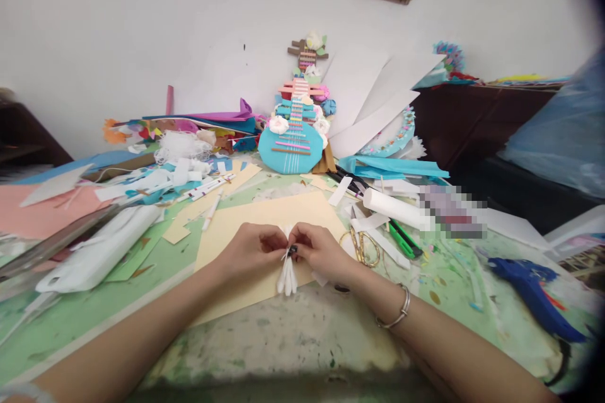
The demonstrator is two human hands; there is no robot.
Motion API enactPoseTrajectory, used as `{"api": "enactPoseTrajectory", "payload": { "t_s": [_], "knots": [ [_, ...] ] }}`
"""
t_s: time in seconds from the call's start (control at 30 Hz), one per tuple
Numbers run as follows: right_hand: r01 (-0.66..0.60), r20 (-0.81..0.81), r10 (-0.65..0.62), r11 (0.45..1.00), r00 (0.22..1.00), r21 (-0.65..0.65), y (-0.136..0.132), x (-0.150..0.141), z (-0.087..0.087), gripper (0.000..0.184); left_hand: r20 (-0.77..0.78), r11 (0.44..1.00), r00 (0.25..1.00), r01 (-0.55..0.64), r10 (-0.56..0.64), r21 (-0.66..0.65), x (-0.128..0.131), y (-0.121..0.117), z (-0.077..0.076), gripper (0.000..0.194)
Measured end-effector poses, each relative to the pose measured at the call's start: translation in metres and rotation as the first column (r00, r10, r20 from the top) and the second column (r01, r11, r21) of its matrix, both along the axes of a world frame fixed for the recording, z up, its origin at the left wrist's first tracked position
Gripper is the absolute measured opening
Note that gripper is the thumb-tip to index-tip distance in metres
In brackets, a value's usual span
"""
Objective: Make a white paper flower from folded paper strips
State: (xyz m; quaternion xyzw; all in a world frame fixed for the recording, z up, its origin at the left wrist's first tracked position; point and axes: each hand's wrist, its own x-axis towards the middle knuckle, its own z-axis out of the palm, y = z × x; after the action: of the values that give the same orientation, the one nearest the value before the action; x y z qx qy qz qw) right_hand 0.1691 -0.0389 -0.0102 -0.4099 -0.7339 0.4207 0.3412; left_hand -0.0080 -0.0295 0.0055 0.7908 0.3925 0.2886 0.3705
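My left hand [258,245] is closed in a pinch at the top of a bundle of white petal-like strips [287,280]. The strips hang down and fan out slightly over a cream paper sheet [231,283]. Fingertips of my right hand [321,252] meet the left ones there, pinching the same bundle. At the pinch sits a small black piece [293,250], which looks like a clip. A thin white strand shows beside it. My fingers partly hide the upper end of the bundle.
Gold-handled scissors [363,249], a green cutter [404,239] and a white paper roll [397,209] lie on the right, with a blue glue gun [539,296] farther out. A blue paper guitar [290,150] leans at the back. A white power strip [101,252] lies left.
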Motion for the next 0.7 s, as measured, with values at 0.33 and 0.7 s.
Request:
{"api": "enactPoseTrajectory", "payload": {
  "t_s": [0.33, 0.7],
  "knots": [
    [0.061, -0.057, -0.061, 0.998, 0.997, 0.004, -0.0015, -0.0045, -0.0019, 0.014, -0.025, 0.999, 0.998, -0.05, 0.05, -0.004, 0.002, -0.003, 0.0034, 0.017],
    [0.081, -0.185, -0.131, 0.964, 0.974, -0.255, 0.0, -0.0061, 0.0057, 0.014, -0.009, 0.998, 0.999, -0.035, 0.035, -0.054, -0.0015, -0.0032, 0.0076, 0.018]
  ]
}}
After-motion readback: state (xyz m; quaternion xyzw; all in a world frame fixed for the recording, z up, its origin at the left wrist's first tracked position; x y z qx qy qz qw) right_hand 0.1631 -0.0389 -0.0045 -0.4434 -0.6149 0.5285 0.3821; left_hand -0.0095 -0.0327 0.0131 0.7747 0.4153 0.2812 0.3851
